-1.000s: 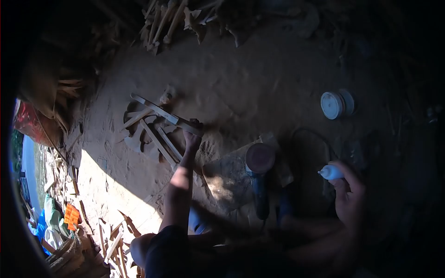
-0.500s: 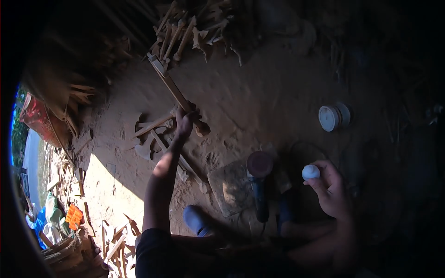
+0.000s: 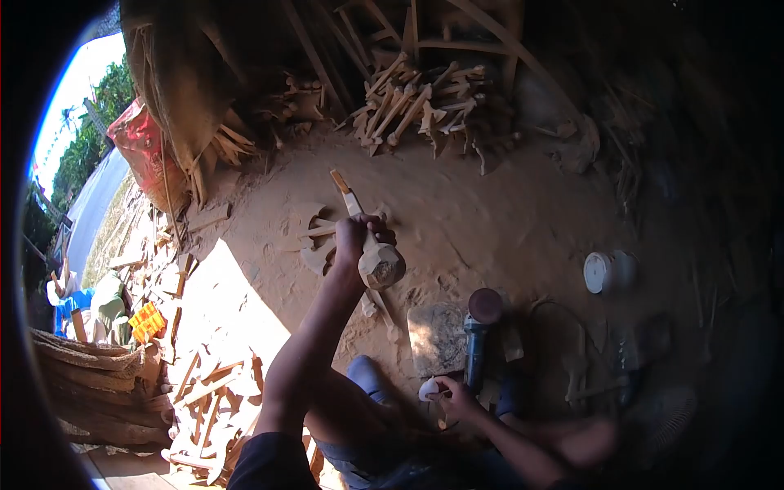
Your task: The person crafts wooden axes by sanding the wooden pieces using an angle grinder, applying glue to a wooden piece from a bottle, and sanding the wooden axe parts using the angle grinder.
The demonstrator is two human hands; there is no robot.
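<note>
My left hand (image 3: 363,235) is closed round a long wooden piece (image 3: 381,266), whose thick, rounded end points toward me and whose narrow end points away. Beneath it, several cut wooden pieces (image 3: 317,258) lie on the dirt floor. My right hand (image 3: 454,395) holds a small white bottle (image 3: 429,389) low in front of my body. Just beyond that hand is a power tool (image 3: 474,347) with a round reddish disc (image 3: 485,305), beside a flat worn board (image 3: 437,339).
A white tub (image 3: 598,272) lies at the right. Stacked wooden pieces (image 3: 400,106) stand at the far side. More wood scraps (image 3: 208,408) lie at the lower left, near an orange object (image 3: 147,322) and a red sack (image 3: 145,155).
The view has tilted up and left. My left hand has turned the wooden piece so its thick end faces me. My right hand has brought the bottle left and closer to my body.
</note>
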